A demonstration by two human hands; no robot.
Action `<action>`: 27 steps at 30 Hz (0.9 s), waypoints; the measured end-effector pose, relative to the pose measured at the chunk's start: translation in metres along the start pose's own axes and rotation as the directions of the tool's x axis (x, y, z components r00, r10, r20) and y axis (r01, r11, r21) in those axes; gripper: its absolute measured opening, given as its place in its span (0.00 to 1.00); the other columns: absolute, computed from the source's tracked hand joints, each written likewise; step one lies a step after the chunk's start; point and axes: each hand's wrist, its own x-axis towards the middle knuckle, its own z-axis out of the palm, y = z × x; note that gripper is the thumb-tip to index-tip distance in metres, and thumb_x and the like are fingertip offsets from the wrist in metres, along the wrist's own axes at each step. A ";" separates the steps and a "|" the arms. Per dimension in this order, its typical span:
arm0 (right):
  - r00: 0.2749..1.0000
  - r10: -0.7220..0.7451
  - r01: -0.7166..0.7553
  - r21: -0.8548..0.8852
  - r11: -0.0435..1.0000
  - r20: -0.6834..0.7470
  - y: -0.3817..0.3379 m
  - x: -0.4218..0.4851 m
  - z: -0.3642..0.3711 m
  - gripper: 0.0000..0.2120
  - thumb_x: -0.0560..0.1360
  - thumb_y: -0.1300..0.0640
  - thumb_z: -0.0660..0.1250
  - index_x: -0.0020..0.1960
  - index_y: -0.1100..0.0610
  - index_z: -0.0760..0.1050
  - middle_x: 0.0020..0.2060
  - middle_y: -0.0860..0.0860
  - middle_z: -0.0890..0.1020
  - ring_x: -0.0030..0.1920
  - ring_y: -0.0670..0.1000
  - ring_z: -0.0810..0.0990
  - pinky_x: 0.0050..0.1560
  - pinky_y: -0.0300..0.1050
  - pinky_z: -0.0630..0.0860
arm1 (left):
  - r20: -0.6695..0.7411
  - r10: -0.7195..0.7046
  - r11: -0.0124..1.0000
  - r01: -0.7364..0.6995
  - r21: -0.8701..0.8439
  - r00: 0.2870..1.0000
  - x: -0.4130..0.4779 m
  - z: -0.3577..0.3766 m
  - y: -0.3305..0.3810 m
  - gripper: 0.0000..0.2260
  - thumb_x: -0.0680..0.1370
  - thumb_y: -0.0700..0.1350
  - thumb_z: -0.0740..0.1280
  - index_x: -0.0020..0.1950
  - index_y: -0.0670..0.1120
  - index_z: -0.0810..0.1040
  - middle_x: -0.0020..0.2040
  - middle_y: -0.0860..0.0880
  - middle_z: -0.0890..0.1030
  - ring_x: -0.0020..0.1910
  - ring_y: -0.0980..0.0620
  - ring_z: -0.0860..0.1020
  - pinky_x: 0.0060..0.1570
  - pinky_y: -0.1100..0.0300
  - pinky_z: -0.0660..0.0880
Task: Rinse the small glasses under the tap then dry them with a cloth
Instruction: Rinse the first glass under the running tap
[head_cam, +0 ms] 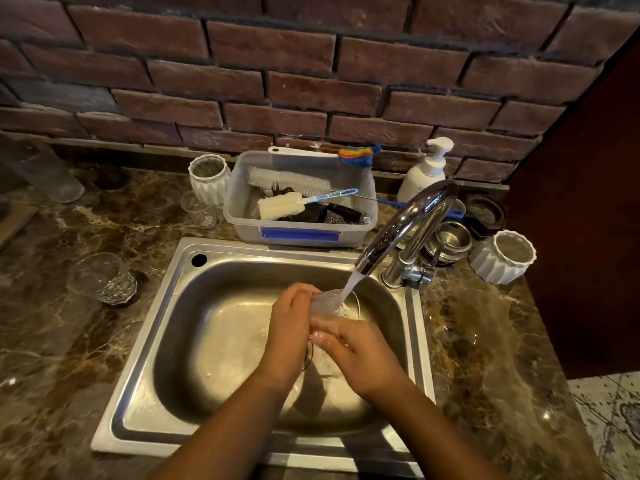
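A small clear glass (327, 301) is held over the steel sink (221, 306), right under the running stream from the chrome tap (412, 220). My left hand (291, 327) wraps its left side and my right hand (356, 348) grips it from below and the right. Water splashes over the glass and my fingers. Another small glass (102, 277) stands on the marble counter left of the sink. A further small clear glass (200, 210) stands behind the sink beside a white ribbed cup (209, 178). No cloth is in view.
A clear plastic tub (299, 230) with brushes sits behind the sink. A soap pump bottle (427, 171), steel cups (450, 240) and a white ribbed cup (505, 256) crowd the counter right of the tap. A tall clear glass (45, 174) lies at far left. Brick wall behind.
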 end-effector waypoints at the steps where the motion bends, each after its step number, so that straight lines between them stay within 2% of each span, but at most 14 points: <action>1: 0.997 0.056 -0.049 0.136 0.989 -0.045 0.000 0.001 0.003 0.11 0.81 0.54 0.62 0.54 0.47 0.83 0.48 0.45 0.86 0.51 0.45 0.83 0.54 0.48 0.78 | -0.022 0.141 0.989 -0.139 0.053 0.990 -0.004 0.002 -0.004 0.12 0.84 0.47 0.58 0.48 0.50 0.80 0.45 0.46 0.82 0.47 0.46 0.81 0.45 0.50 0.78; 2: 0.994 0.077 -0.062 0.194 0.979 -0.072 0.001 0.002 0.007 0.12 0.81 0.54 0.62 0.55 0.47 0.83 0.49 0.44 0.86 0.52 0.45 0.83 0.55 0.49 0.79 | -0.036 0.185 0.979 -0.180 0.099 0.982 -0.006 0.003 -0.006 0.12 0.84 0.48 0.58 0.48 0.51 0.80 0.46 0.47 0.82 0.48 0.46 0.81 0.46 0.51 0.78; 4: 0.999 0.017 -0.013 0.074 0.997 -0.044 0.001 -0.001 0.006 0.13 0.81 0.53 0.60 0.59 0.49 0.82 0.52 0.45 0.86 0.55 0.46 0.83 0.58 0.50 0.79 | -0.040 -0.059 0.998 0.059 -0.016 0.997 0.000 0.002 0.000 0.11 0.83 0.48 0.59 0.49 0.48 0.81 0.45 0.45 0.83 0.45 0.45 0.80 0.42 0.53 0.77; 6: 0.995 -0.063 0.079 -0.221 0.972 0.078 0.004 -0.002 -0.001 0.13 0.81 0.50 0.60 0.61 0.48 0.80 0.54 0.46 0.85 0.56 0.45 0.81 0.59 0.49 0.78 | 0.123 -0.455 0.875 0.468 -0.124 0.882 0.009 -0.007 0.010 0.13 0.81 0.51 0.64 0.55 0.43 0.82 0.43 0.43 0.83 0.40 0.47 0.80 0.36 0.57 0.75; 8: 0.981 -0.073 0.135 -0.365 0.921 0.179 0.009 -0.002 -0.008 0.13 0.81 0.50 0.60 0.62 0.47 0.78 0.54 0.47 0.85 0.56 0.46 0.80 0.59 0.48 0.77 | 0.239 -0.578 0.799 0.600 -0.026 0.780 0.016 -0.014 0.015 0.18 0.78 0.54 0.67 0.60 0.42 0.82 0.40 0.45 0.82 0.34 0.49 0.79 0.29 0.60 0.73; 10: 0.990 -0.073 0.103 -0.257 0.961 0.123 0.009 -0.003 -0.007 0.13 0.81 0.51 0.61 0.62 0.47 0.80 0.55 0.46 0.85 0.56 0.45 0.81 0.58 0.46 0.77 | 0.183 -0.483 0.870 0.493 -0.008 0.856 0.013 -0.009 0.013 0.13 0.81 0.52 0.65 0.54 0.43 0.82 0.38 0.46 0.82 0.34 0.50 0.79 0.31 0.60 0.73; 12: 0.999 0.035 -0.034 0.115 0.993 -0.008 0.003 -0.001 -0.002 0.13 0.82 0.57 0.61 0.60 0.49 0.82 0.54 0.45 0.86 0.57 0.45 0.82 0.59 0.47 0.78 | 0.036 -0.116 0.992 0.114 0.060 0.993 0.006 -0.002 0.008 0.12 0.84 0.47 0.59 0.49 0.45 0.79 0.41 0.44 0.81 0.37 0.51 0.78 0.33 0.58 0.74; 14: 0.988 0.145 -0.113 0.368 0.923 -0.059 0.002 0.001 0.003 0.14 0.82 0.61 0.61 0.59 0.51 0.83 0.54 0.46 0.87 0.58 0.46 0.83 0.61 0.48 0.78 | 0.038 0.168 0.973 -0.172 0.154 0.985 0.000 0.003 0.000 0.11 0.84 0.46 0.57 0.48 0.47 0.77 0.45 0.42 0.80 0.39 0.51 0.78 0.35 0.61 0.75; 15: 0.989 0.128 -0.093 0.367 0.926 -0.073 0.002 0.000 0.005 0.14 0.82 0.61 0.61 0.60 0.51 0.83 0.55 0.46 0.86 0.59 0.46 0.83 0.61 0.50 0.78 | 0.040 0.137 0.973 -0.142 0.181 0.990 0.002 0.004 0.002 0.10 0.84 0.45 0.58 0.48 0.47 0.77 0.47 0.41 0.81 0.40 0.52 0.78 0.35 0.64 0.75; 17: 0.998 0.045 -0.036 0.190 0.981 -0.039 0.009 -0.003 0.004 0.14 0.82 0.56 0.61 0.62 0.48 0.81 0.57 0.45 0.85 0.60 0.44 0.81 0.62 0.51 0.78 | 0.035 -0.191 0.973 0.185 0.137 0.981 0.011 0.001 0.011 0.07 0.83 0.45 0.62 0.49 0.46 0.78 0.52 0.40 0.82 0.41 0.51 0.79 0.34 0.65 0.76; 19: 0.997 -0.017 0.026 -0.115 0.993 0.079 0.017 -0.005 -0.002 0.13 0.81 0.52 0.61 0.63 0.44 0.78 0.58 0.42 0.84 0.59 0.39 0.79 0.64 0.51 0.76 | 0.109 -0.497 0.868 0.489 0.091 0.861 0.014 -0.005 0.020 0.11 0.81 0.50 0.65 0.54 0.44 0.79 0.49 0.42 0.83 0.43 0.48 0.80 0.36 0.58 0.75; 20: 0.991 -0.027 0.058 -0.239 0.969 0.133 0.019 -0.004 -0.004 0.13 0.81 0.50 0.60 0.64 0.43 0.77 0.58 0.41 0.83 0.59 0.39 0.78 0.66 0.52 0.75 | 0.146 -0.547 0.837 0.541 0.086 0.824 0.015 -0.006 0.021 0.14 0.80 0.53 0.66 0.55 0.43 0.80 0.45 0.43 0.84 0.42 0.47 0.80 0.38 0.57 0.75; 22: 0.986 -0.050 0.101 -0.336 0.936 0.158 0.017 -0.003 -0.005 0.14 0.81 0.48 0.59 0.65 0.44 0.77 0.59 0.42 0.82 0.61 0.42 0.77 0.67 0.53 0.73 | 0.169 -0.541 0.834 0.552 -0.021 0.824 0.016 -0.007 0.018 0.16 0.80 0.54 0.67 0.55 0.43 0.82 0.43 0.44 0.85 0.43 0.46 0.81 0.44 0.55 0.75; 27: 0.979 -0.072 0.022 -0.254 0.967 -0.190 0.004 -0.001 0.006 0.21 0.77 0.49 0.67 0.70 0.43 0.72 0.71 0.46 0.69 0.71 0.43 0.65 0.69 0.45 0.72 | 0.272 -0.480 0.766 0.549 -0.334 0.834 0.007 0.001 0.008 0.18 0.77 0.50 0.70 0.62 0.40 0.82 0.51 0.41 0.85 0.52 0.44 0.84 0.53 0.51 0.80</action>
